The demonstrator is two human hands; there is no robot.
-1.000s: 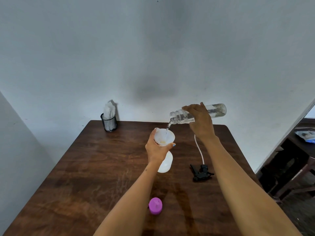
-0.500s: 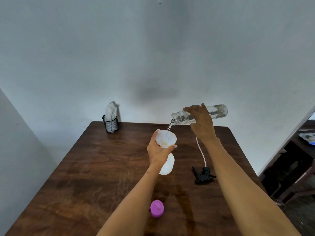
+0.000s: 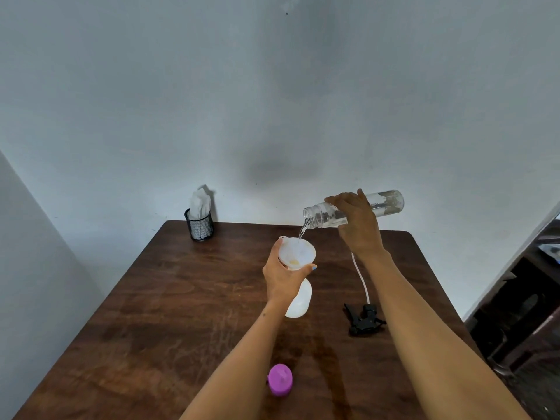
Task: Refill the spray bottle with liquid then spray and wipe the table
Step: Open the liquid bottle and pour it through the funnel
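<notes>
While both hands (image 3: 359, 225) grip bottle (image 3: 353, 209) and funnel (image 3: 297, 253), bare table (image 3: 181, 313) leftward

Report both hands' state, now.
Left hand: gripping the funnel atop the white spray bottle.
Right hand: gripping the tilted clear bottle, pouring.

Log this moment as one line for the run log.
step: refill, pouring | right hand: holds clear bottle tipped over funnel | left hand: grips funnel on spray bottle | spray head: off, on table
</notes>
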